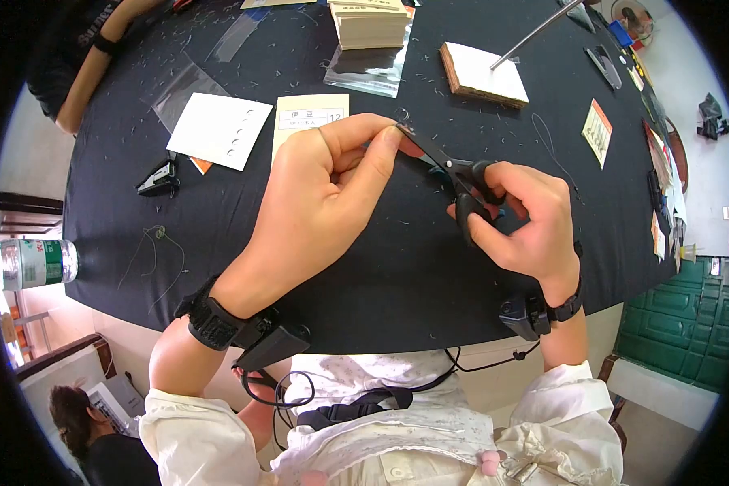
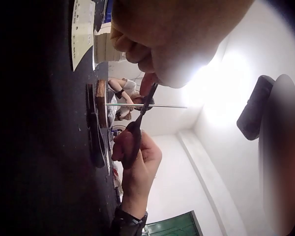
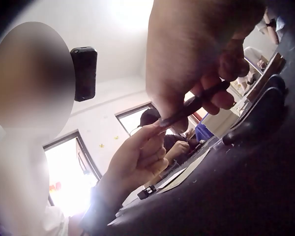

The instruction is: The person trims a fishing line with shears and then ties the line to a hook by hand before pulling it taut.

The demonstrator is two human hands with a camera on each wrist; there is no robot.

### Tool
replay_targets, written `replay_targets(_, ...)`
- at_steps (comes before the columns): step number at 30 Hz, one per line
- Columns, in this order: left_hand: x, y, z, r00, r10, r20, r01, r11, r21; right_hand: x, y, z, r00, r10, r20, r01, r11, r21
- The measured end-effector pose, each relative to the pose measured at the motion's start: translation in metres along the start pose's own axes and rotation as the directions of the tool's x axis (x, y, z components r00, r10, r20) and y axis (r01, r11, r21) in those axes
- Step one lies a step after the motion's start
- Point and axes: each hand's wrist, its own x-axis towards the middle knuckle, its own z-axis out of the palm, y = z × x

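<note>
My left hand (image 1: 312, 194) pinches a small curved thing like a hook (image 1: 402, 115) between thumb and forefinger; most of it is hidden by the fingertips. My right hand (image 1: 535, 206) grips black scissors (image 1: 444, 159) by the handles, fingers through the loops. Their blade tips reach right to the left fingertips, overlapping the pinched piece. In the left wrist view the scissors (image 2: 137, 129) stand above the table, and a dark long-handled tool (image 2: 95, 140) lies below them. A yellowish card (image 1: 300, 113) with printed characters and "12" lies behind the left hand.
On the black table (image 1: 381, 275) lie a white card (image 1: 220, 130) with curved marks, a small black device (image 1: 160, 178), thin line (image 1: 155, 251) and scattered clippings. Farther back stand a card stack (image 1: 373, 28) and a white-topped block (image 1: 482, 77) with a metal rod. Another person's arm (image 1: 89, 77) rests far left.
</note>
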Motion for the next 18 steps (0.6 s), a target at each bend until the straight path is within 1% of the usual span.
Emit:
replay_targets(5,0.0003,-0.0018,0.0002,1.0,-0.008,0.001,0.008,1.0,0.022,0.0,0.001,-0.0009,1.0,-0.007,0.009,0.007,1.0,-0.018)
replay_targets(7,0.0009,-0.0021,0.0031,0.999,0.004,-0.049,-0.006,1.0,-0.028,-0.0004,0.0019,-0.0014,1.0,-0.007,0.017,0.007,1.0,-0.008)
replay_targets(11,0.0012,-0.0047,0.0036,0.997,0.013,-0.073,-0.015,1.0,-0.027,-0.0006,0.0021,-0.0005,1.0,-0.007,0.016,0.007,1.0,-0.016)
replay_targets(13,0.0007,-0.0045,0.0004,1.0,0.0,-0.009,0.0,1.0,0.023,-0.0009,0.0018,-0.0007,1.0,-0.007,0.007,0.007,1.0,-0.003)
replay_targets(15,0.0007,-0.0028,-0.0001,1.0,0.005,0.002,-0.005,1.0,0.029,-0.0007,0.0002,-0.0025,0.999,0.015,0.035,-0.015,1.0,0.003)
replay_targets(18,0.001,-0.0045,0.0001,1.0,0.009,0.011,-0.01,0.999,0.041,-0.001,0.0003,-0.0027,0.999,0.003,0.036,-0.002,1.0,-0.013)
